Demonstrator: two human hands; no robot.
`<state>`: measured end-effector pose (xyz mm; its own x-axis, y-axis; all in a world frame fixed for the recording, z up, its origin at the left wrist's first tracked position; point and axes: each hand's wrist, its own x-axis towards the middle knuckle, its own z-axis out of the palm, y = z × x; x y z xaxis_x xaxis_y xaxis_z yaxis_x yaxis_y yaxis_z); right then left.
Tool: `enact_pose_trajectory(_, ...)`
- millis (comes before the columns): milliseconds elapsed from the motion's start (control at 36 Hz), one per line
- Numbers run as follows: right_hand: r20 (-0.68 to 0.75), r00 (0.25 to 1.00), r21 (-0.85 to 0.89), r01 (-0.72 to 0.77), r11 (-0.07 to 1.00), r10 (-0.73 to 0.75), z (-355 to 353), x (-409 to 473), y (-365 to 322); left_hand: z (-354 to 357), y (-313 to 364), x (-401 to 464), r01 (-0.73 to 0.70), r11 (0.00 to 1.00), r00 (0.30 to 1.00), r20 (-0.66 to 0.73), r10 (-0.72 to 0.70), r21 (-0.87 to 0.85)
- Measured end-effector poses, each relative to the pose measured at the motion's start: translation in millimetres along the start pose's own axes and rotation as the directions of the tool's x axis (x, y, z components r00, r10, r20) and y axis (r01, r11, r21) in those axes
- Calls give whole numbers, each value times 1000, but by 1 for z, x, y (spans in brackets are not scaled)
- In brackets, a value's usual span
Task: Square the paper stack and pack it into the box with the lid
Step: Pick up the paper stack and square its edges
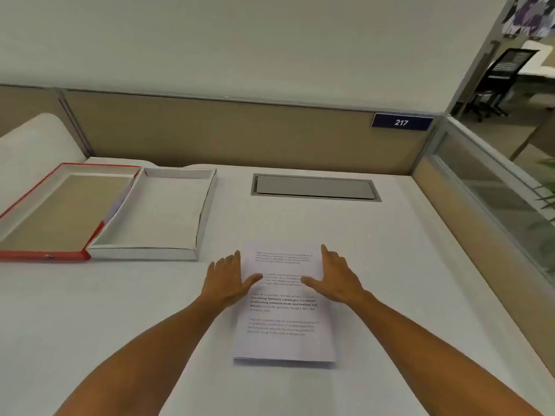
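A stack of printed white paper [285, 331] lies flat on the white desk in front of me. My left hand [226, 280] rests open at the stack's left edge, thumb lying over the sheet. My right hand [336, 279] rests open at the right edge, thumb also on the top sheet. Neither hand grips anything. The empty white box [156, 250] stands open at the left, a little beyond the paper. Its red-edged lid [45, 255] lies upside down directly to the left of the box, touching it.
A grey cable hatch [315, 187] is set in the desk beyond the paper. A tan partition [240, 133] with a blue "217" sign [401, 122] bounds the back; a glass panel [492, 193] bounds the right. A white cushion [36, 139] sits far left.
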<state>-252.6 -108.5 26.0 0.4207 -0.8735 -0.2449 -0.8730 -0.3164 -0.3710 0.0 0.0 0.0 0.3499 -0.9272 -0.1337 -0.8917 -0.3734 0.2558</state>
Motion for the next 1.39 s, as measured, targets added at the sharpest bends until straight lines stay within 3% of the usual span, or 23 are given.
enact_pose_trajectory(222, 121, 959, 236, -278, 931, 255, 27, -17, 2, 14, 5, -14, 117, 984, 993, 38, -113, -133)
enact_pose_trajectory(444, 189, 926, 461, -379, 803, 328, 37, -18, 4, 16, 26, -10, 302, 891, 953, 95, -287, -338)
enact_pose_trajectory(556, 196, 925, 469, -380, 797, 325, 36, -17, 2, 12, 38, -1, 430, 772, 902, 248, -353, -468)
enact_pose_trajectory(750, 175, 924, 374, -381, 846, 339, 38, -17, -7, 5, 46, 9, 580, 628, 814, 398, -424, -518)
enact_pose_trajectory(944, 171, 922, 371, -387, 844, 347, 37, -17, -7, 5, 50, 16, 630, 569, 777, 412, -476, -529)
enact_pose_trajectory(1389, 165, 924, 392, -382, 837, 345, 39, -16, -4, 0, 44, 23, 630, 409, 770, 467, -434, -660)
